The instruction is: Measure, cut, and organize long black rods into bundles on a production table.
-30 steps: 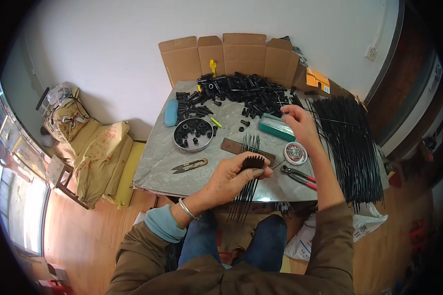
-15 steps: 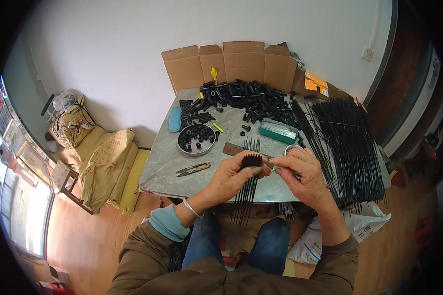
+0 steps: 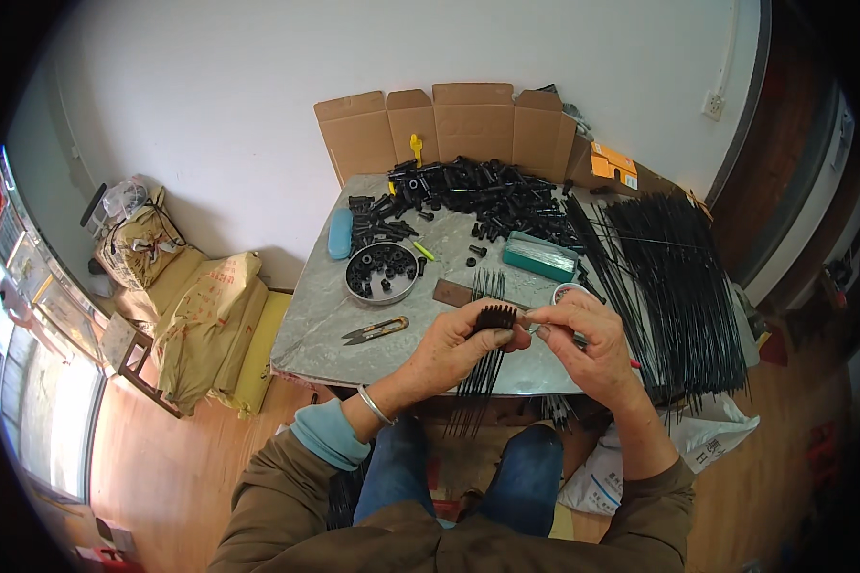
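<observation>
My left hand (image 3: pixel 459 342) is closed around a flat black piece with a row of teeth (image 3: pixel 496 317), much like a comb; its thumb presses the lower edge. Close beside it, my right hand (image 3: pixel 588 334) pinches thumb and forefinger together at the left fingertips. What lies in that pinch is too small to make out. A dark slim thing shows under the right fingers, and a red tip (image 3: pixel 635 363) sticks out past that hand. Beneath my left hand, a row of thin black rods (image 3: pixel 473 396) reaches over the table's near edge, their pale far ends lying on a brown flat bar (image 3: pixel 452 291).
On the grey table (image 3: pixel 306 329) are thread snips (image 3: pixel 376 330), a round tin of small black parts (image 3: pixel 380 298), a blue case (image 3: pixel 340 233) and a green box (image 3: pixel 539 254). Black fittings (image 3: pixel 487 191) heap before folded cardboard (image 3: pixel 473 119). Long black rods (image 3: pixel 678 286) cover the right side.
The toothed black piece has tilted slightly in my left hand, showing its teeth more. My right fingertips have shifted a little, staying next to the left ones.
</observation>
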A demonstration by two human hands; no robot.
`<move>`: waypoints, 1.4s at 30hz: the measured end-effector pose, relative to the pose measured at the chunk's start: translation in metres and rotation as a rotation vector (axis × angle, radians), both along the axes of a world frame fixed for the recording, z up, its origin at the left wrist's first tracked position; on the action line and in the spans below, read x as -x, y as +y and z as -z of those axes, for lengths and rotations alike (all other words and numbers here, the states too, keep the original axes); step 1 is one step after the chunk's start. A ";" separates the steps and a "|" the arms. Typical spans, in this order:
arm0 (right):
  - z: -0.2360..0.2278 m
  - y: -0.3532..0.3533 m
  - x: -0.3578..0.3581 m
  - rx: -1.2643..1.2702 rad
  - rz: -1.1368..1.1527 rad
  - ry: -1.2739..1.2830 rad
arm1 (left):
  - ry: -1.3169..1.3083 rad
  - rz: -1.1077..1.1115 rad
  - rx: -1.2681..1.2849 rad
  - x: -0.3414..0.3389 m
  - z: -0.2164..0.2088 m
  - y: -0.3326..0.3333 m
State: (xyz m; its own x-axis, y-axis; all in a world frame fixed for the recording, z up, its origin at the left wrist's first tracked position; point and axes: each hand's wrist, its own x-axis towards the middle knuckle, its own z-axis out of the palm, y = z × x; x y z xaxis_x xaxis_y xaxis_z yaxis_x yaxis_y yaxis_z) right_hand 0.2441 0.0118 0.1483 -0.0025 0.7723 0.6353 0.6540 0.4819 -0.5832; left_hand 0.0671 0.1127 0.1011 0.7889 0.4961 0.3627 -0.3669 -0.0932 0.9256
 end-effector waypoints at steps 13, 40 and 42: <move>-0.023 -0.002 -0.004 -0.196 0.066 -0.339 | 0.100 0.058 -0.036 -0.001 -0.012 0.000; -0.014 0.017 0.005 -0.122 -0.044 -0.202 | 0.223 0.041 -0.313 0.008 -0.023 0.014; -0.024 0.019 0.011 -0.098 -0.077 -0.256 | 0.256 -0.003 -0.433 0.011 -0.029 0.017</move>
